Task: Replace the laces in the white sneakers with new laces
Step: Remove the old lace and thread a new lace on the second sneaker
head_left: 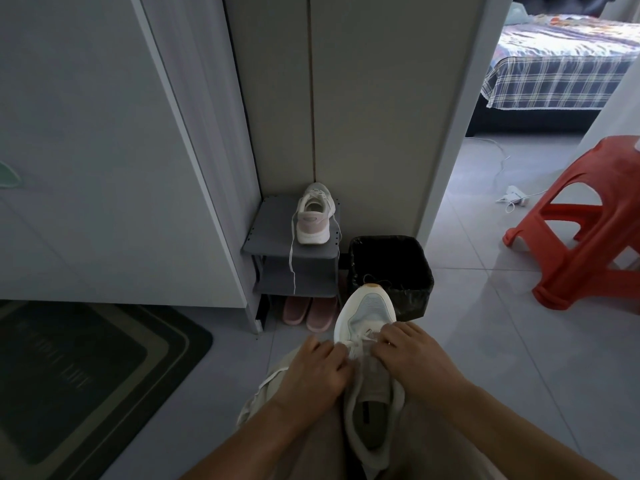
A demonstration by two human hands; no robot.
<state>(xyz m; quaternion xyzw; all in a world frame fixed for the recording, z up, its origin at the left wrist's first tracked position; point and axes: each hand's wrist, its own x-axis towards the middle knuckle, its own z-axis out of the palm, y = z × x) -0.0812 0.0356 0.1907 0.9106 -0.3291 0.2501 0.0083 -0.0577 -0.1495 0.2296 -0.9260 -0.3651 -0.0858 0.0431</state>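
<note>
Head view is showing a person sitting with one white sneaker (372,320) lying on the lap, toe pointing away toward a black-lined bin (391,271). The left hand (311,370) is pressing against the sneaker's left side, its fingers (337,351) curling in and pinching the lace (360,341) at the front eyelets. The right hand (415,355) is coming over from the other side, its fingers (384,336) bending down and gripping the same lace just beside the left hand; exactly how the strand is running between the two hands is too small to tell. The second sneaker (315,216) is standing on the top shelf of a grey shoe rack (263,237) against the wall, heel facing the camera, with a hanging lace (292,265) trailing off it past the shelf's front edge. Pink slippers (310,311) are sitting on the floor under the rack, just beside the bin. A red plastic stool (581,230) is standing well apart on the right, a dark doormat (86,375) is lying at the lower left, and a bed (561,64) with a checked cover is showing through the doorway.
</note>
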